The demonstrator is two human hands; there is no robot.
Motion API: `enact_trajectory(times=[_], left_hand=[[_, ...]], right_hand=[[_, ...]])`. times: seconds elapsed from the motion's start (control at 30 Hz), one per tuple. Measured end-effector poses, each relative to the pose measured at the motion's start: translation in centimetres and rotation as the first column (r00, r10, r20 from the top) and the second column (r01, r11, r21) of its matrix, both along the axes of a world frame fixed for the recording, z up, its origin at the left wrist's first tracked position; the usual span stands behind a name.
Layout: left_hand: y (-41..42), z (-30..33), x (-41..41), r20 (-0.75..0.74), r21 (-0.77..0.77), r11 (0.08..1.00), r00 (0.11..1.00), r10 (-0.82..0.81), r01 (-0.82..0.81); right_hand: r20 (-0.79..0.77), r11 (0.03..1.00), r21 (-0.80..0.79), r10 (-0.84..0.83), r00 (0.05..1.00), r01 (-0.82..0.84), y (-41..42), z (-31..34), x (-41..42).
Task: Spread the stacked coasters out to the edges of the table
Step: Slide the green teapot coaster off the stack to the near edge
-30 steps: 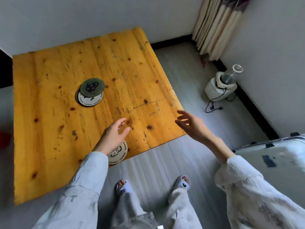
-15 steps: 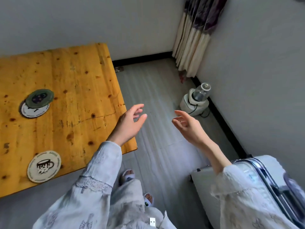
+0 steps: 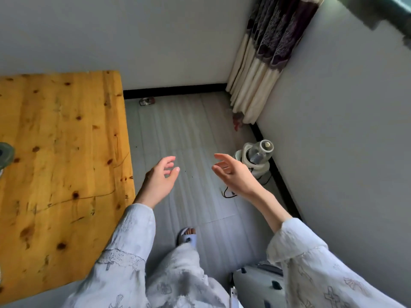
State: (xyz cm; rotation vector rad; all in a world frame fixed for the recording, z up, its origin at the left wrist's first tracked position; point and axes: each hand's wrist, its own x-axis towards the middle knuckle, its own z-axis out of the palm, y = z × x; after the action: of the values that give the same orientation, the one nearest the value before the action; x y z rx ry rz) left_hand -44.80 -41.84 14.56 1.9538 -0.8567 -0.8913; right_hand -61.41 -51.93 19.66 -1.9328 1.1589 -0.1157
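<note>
the fingers [image 3: 171,162] of the left hand [image 3: 159,183] are loosely spread and a little curled, with nothing between them. the fingers [image 3: 219,162] of the right hand [image 3: 234,176] are the same: open, relaxed, holding nothing. both hands hang over the grey floor [image 3: 200,134], off to the right of the wooden table [image 3: 66,152], palms turned partly toward each other.

the coasters lie to the left of both hands. only a sliver of the stack [image 3: 5,154] shows, cut off by the left border of the view, sitting on the table well apart from either hand; how many coasters are in it cannot be told from here. the coasters are round, so there is no long axis to line up with, and a pinch from any side should serve.

the left hand is the nearer one, just past the table's right edge, while the right hand is further out, close to a small appliance [image 3: 255,157] by the wall. the next reach would likely go leftward across the tabletop, and the left hand looks better placed for it.
</note>
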Motion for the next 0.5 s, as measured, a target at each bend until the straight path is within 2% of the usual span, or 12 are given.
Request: enact_trajectory(times=[0.1,0.17,0.33,0.5], left_hand=[[-2.7,0.0,0.6,0.076,0.024,0.996,0.994,-0.082,0.080],[-3.6,0.2,1.3,0.083,0.037,0.997,0.994,-0.070,0.067],[-3.4,0.1,4.2,0.041,0.061,0.985,0.986,0.160,-0.162],[-3.2,-0.3,6.1,-0.013,0.082,0.890,0.892,0.451,-0.449]], right_hand=[[-0.029,0.998,0.013,0.065,0.997,-0.065,-3.7,0.1,1.5],[-0.041,0.993,0.017,0.118,0.992,-0.117,-5.4,0.0,2.9],[-0.046,0.946,0.065,0.321,0.946,-0.318,-8.7,-1.2,8.4],[-0.025,0.853,0.113,0.515,0.857,-0.510,-11.8,-2.4,14.4]])
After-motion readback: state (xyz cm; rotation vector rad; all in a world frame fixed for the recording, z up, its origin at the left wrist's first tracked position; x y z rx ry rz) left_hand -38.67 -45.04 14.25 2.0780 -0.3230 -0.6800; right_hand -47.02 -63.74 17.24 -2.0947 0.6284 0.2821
